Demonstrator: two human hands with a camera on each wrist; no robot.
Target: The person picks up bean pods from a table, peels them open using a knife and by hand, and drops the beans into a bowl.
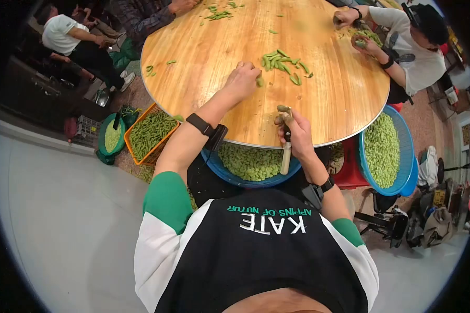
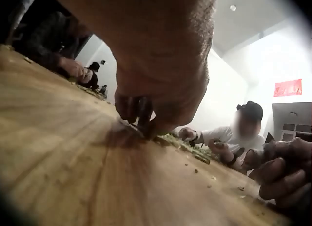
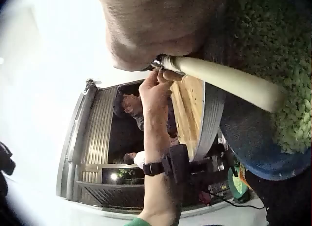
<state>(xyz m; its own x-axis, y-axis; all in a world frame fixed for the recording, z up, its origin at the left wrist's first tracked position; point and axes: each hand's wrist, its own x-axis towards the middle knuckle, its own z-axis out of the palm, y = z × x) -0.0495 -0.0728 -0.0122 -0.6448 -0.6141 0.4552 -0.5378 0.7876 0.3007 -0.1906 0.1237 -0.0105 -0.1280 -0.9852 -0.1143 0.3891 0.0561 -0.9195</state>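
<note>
Since the head view looks down on the bench (image 1: 203,78), both hands read well: left hand (image 1: 242,81) pinches a green pod (image 1: 259,81) mid-bench, loose pods (image 1: 284,61) beyond; right hand (image 1: 299,133) grips a pale-handled tool (image 1: 286,160) by the bench's near edge. Pods look light, springy, maybe slick; best held mid-length. Bare wood runs toward the bench's left rim.

Left wrist: fingers curl down at bench level, pod unclear.

Right wrist: handle juts past bench edge, above shelled beans (image 3: 297,114); tight there.

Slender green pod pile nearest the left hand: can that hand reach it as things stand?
Probably yes; the left hand is close beside the green pods, with no obstacle visible between them.
</note>
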